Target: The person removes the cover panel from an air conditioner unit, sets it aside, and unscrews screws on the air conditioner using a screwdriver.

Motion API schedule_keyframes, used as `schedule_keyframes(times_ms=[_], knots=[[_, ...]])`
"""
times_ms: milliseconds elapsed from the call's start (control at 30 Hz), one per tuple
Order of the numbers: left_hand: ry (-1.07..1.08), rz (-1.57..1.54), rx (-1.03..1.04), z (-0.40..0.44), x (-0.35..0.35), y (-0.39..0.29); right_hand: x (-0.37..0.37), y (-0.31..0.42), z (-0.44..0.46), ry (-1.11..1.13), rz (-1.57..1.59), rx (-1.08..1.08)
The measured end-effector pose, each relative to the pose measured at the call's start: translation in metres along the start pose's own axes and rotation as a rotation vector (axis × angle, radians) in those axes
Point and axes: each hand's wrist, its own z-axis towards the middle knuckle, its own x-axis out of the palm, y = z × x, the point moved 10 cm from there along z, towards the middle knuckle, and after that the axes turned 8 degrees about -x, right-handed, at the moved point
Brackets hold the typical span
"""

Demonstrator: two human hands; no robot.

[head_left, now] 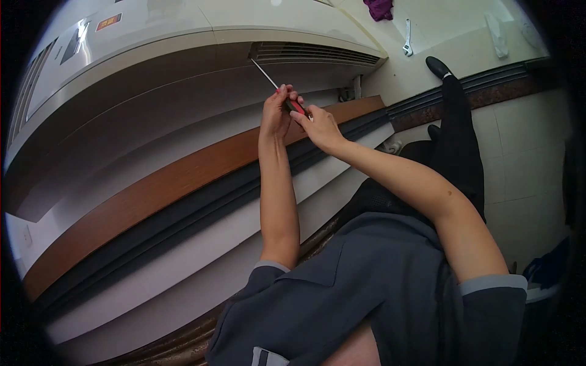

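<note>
A screwdriver with a red and black handle (297, 108) and a long metal shaft is between my two hands. Its tip meets the edge of a slatted vent (317, 53) on a large white appliance cabinet (159, 18). My left hand (278, 114) is closed around the front of the handle, close to the shaft. Behind it, my right hand (320, 129) grips the rear of the same handle. The exact contact at the tip is too small to make out.
An adjustable wrench (408, 40) lies on the pale floor beyond the cabinet, near purple cloth (379, 8) and a clear plastic bag (497, 36). A brown wooden ledge (159, 177) runs below my hands. My shoe (437, 67) rests near a dark floor track (500, 79).
</note>
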Motion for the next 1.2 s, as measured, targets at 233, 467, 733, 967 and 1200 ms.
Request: schedule_keyframes(times_ms=[233, 467, 733, 967, 1200], knots=[[-0.089, -0.037, 0.073, -0.019, 0.03, -0.004, 0.048, -0.014, -0.019, 0.49, 1.301, 0.604], [-0.216, -0.016, 0.055, -0.022, -0.037, 0.023, 0.037, -0.026, -0.004, 0.42, 0.5, 0.41], [-1.207, 0.97, 0.532, -0.071, -0.039, -0.012, -0.146, -0.103, -0.035, 0.125, -0.18, 0.345], [-1.146, 0.805, 0.518, -0.075, -0.049, -0.008, -0.268, -0.181, -0.134, 0.077, -0.322, 0.654], [0.42, -0.966, 0.113, -0.037, -0.003, 0.03, -0.349, -0.208, -0.209, 0.094, -0.381, 0.847]])
